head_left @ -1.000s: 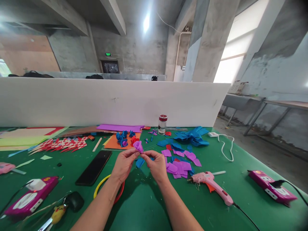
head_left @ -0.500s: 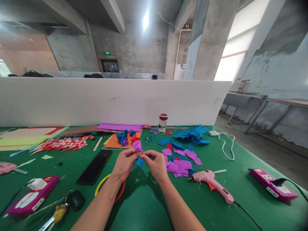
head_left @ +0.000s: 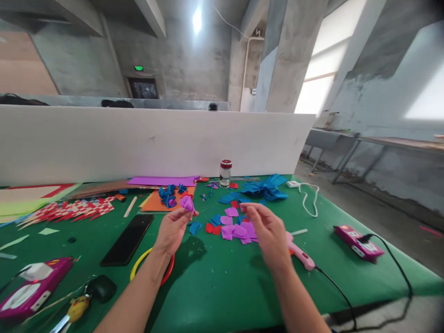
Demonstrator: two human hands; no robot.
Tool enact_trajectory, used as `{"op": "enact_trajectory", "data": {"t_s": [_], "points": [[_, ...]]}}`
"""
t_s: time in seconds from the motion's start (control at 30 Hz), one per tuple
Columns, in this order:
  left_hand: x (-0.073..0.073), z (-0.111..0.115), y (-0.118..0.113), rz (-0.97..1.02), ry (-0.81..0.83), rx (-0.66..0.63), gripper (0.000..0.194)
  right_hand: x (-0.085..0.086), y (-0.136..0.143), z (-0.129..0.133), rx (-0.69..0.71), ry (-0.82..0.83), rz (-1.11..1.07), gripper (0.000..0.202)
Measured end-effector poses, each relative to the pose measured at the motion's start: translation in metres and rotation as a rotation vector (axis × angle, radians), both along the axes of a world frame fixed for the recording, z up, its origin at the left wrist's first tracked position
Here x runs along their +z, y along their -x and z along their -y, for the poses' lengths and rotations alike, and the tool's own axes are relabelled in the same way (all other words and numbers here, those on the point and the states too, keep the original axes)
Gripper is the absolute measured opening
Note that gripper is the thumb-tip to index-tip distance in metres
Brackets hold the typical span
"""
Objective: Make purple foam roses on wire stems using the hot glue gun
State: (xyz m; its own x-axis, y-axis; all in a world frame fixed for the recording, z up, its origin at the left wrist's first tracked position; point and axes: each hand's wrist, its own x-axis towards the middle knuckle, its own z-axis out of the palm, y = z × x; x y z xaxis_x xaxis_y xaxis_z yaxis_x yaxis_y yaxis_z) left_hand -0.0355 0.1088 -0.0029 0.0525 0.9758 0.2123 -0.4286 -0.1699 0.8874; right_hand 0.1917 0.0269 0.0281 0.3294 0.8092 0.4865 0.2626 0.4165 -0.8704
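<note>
purple flower [head_left: 186,203], just left of frame centre, looks mostly shaped and is pinched by left hand [head_left: 170,232]; blue flowers [head_left: 166,195] behind look formed, purple pieces [head_left: 239,231] are left loose, right hand [head_left: 272,233] grip cannot be told.

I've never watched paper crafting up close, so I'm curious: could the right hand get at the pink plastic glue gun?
Probably yes. The right hand partly hides the pink glue gun from view, but nothing seems to lie on top; only a black cord trails from its end.
</note>
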Motion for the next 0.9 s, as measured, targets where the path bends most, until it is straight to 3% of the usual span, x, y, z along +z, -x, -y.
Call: {"op": "enact_trajectory", "data": {"t_s": [0.1, 0.13, 0.27, 0.37, 0.53, 0.63, 0.7, 0.77, 0.9], "points": [[0.000, -0.001, -0.004, 0.003, 0.013, -0.040, 0.022, -0.018, -0.073, 0.031, -0.375, 0.140, 0.258, 0.031], [0.000, 0.000, -0.005, -0.001, 0.022, -0.055, 0.023, -0.029, -0.095, 0.040, -0.428, 0.206, 0.350, 0.034], [0.001, 0.004, -0.007, -0.046, 0.040, -0.103, 0.024, -0.076, -0.152, 0.059, -0.308, 0.480, 0.640, 0.045], [0.002, 0.009, -0.006, -0.074, 0.035, -0.152, 0.023, -0.103, -0.159, 0.056, -0.201, 0.472, 0.757, 0.041], [0.002, 0.016, -0.007, -0.076, -0.004, -0.244, 0.021, -0.131, -0.156, 0.040, -0.207, 0.399, 0.746, 0.034], [0.002, 0.016, -0.008, -0.065, 0.021, -0.255, 0.021, -0.133, -0.155, 0.038, -0.243, 0.362, 0.651, 0.031], [0.001, 0.015, -0.008, -0.046, 0.034, -0.258, 0.021, -0.123, -0.149, 0.041, -0.251, 0.335, 0.570, 0.031], [-0.001, 0.014, -0.008, -0.020, 0.039, -0.250, 0.021, -0.106, -0.136, 0.046, -0.206, 0.328, 0.469, 0.033], [-0.005, 0.011, -0.007, 0.004, 0.040, -0.182, 0.022, -0.063, -0.090, 0.051, 0.025, 0.331, 0.214, 0.042]]}}
